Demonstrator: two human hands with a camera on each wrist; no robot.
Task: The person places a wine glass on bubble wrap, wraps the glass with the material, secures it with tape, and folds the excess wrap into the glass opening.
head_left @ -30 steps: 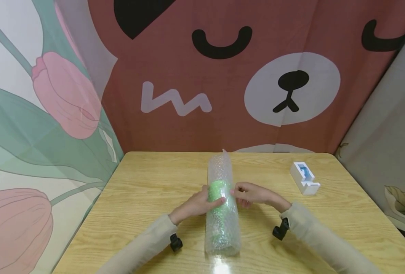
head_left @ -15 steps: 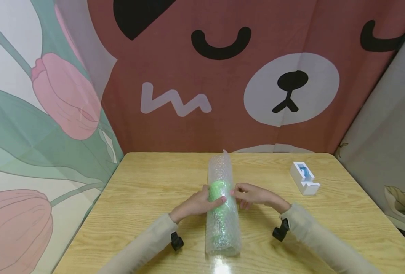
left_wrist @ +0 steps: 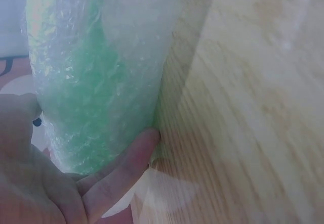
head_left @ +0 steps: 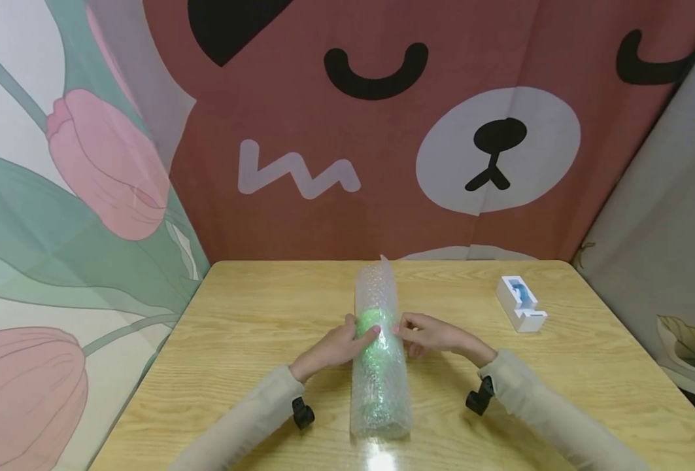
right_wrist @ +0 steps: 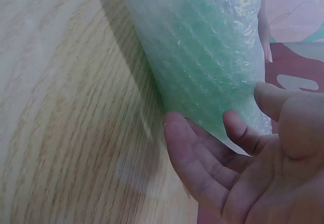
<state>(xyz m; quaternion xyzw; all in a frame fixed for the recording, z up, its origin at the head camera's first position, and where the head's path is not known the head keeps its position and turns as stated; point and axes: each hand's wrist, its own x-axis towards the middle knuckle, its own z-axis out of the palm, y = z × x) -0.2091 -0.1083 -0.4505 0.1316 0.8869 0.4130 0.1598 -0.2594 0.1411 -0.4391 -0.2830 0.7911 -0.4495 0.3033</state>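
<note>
A long roll of clear bubble wrap point(head_left: 380, 386) lies lengthwise on the table, with something green point(head_left: 373, 318) showing through it. What the green thing is cannot be made out. My left hand point(head_left: 331, 347) holds the roll from the left, thumb over the top and fingers at its lower side; the left wrist view shows those fingers point(left_wrist: 124, 176) against the wrap. From the right, my right hand point(head_left: 432, 332) touches the roll with its thumb. In the right wrist view, its thumb and forefinger point(right_wrist: 237, 125) stand apart and the other fingers bend loosely beside the wrap.
A white tape dispenser point(head_left: 520, 304) with blue tape stands at the back right of the wooden table point(head_left: 253, 307). Behind the table's far edge hangs a cloth point(head_left: 300, 229) printed with a bear. A flower-patterned cloth point(head_left: 112, 275) hangs on the left.
My left thumb has slid a little up and left over the top of the wrap. The roll and my right hand stay nearly where they were; the head view has shifted slightly.
</note>
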